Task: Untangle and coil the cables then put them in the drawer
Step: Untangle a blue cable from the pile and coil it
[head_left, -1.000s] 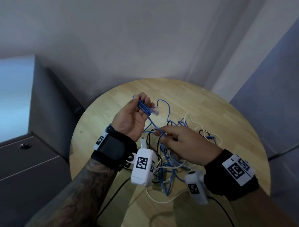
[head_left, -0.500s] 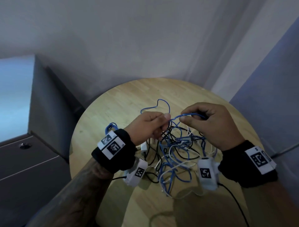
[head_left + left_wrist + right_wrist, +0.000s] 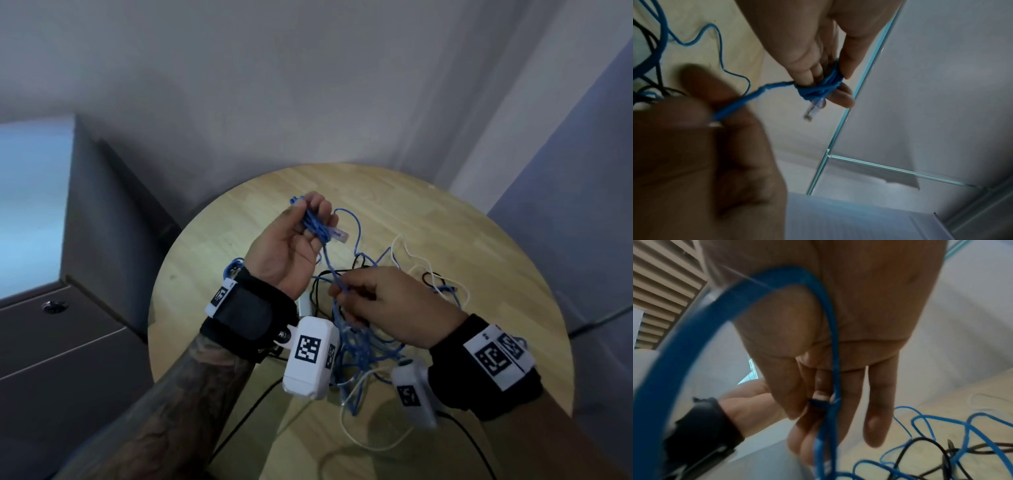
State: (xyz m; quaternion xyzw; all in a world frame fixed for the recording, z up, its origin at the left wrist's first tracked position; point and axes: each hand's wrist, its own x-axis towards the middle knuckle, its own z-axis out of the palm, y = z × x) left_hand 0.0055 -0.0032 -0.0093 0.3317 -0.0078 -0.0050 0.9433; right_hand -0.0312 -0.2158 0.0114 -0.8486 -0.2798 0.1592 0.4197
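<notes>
My left hand (image 3: 310, 224) is raised palm up over the round wooden table (image 3: 212, 260). Several turns of the blue cable (image 3: 821, 88) are wound round its fingers. The cable's clear plug (image 3: 339, 235) sticks out to the right. From the wraps the blue cable (image 3: 328, 263) runs down to my right hand (image 3: 344, 292), which pinches it between thumb and forefinger. In the right wrist view the blue cable (image 3: 833, 353) crosses the palm to that pinch. Below the hands lies a tangle (image 3: 363, 346) of blue, black and white cables.
A grey cabinet (image 3: 68, 349) with shut drawer fronts and a round lock (image 3: 52, 306) stands left of the table. A white cable (image 3: 411, 253) and a black cable (image 3: 430, 277) trail over the right half of the table. Walls close in behind and to the right.
My left hand has turned palm up again and risen with the blue wraps on its fingers. My right hand has dropped toward me and now pinches the cable lower, over the tangle.
</notes>
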